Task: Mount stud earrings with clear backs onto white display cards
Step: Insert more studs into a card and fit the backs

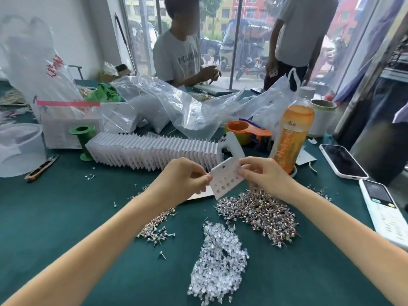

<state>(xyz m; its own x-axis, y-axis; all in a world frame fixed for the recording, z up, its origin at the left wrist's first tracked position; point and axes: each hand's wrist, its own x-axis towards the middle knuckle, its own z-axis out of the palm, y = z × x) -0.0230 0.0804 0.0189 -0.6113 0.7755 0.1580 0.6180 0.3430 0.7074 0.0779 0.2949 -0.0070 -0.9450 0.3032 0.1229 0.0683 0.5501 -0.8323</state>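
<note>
I hold a white display card (226, 178) with several punched holes above the green table. My left hand (183, 175) pinches its left edge, and my right hand (262, 173) pinches its right edge. Below the card lies a heap of silver stud earrings (260, 214). A pile of clear backs (219, 263) sits nearer to me. A smaller scatter of rose-gold and silver studs (157, 228) lies under my left forearm. A long fanned row of white cards (154, 152) stands behind my hands.
An orange drink bottle (291, 138) stands at the right, with two phones (342, 161) (384, 214) beyond it. A green spool (82, 140), thread snips (40, 168), an orange tape dispenser (249, 131) and plastic bags (176, 107) crowd the back. One person sits and another stands opposite.
</note>
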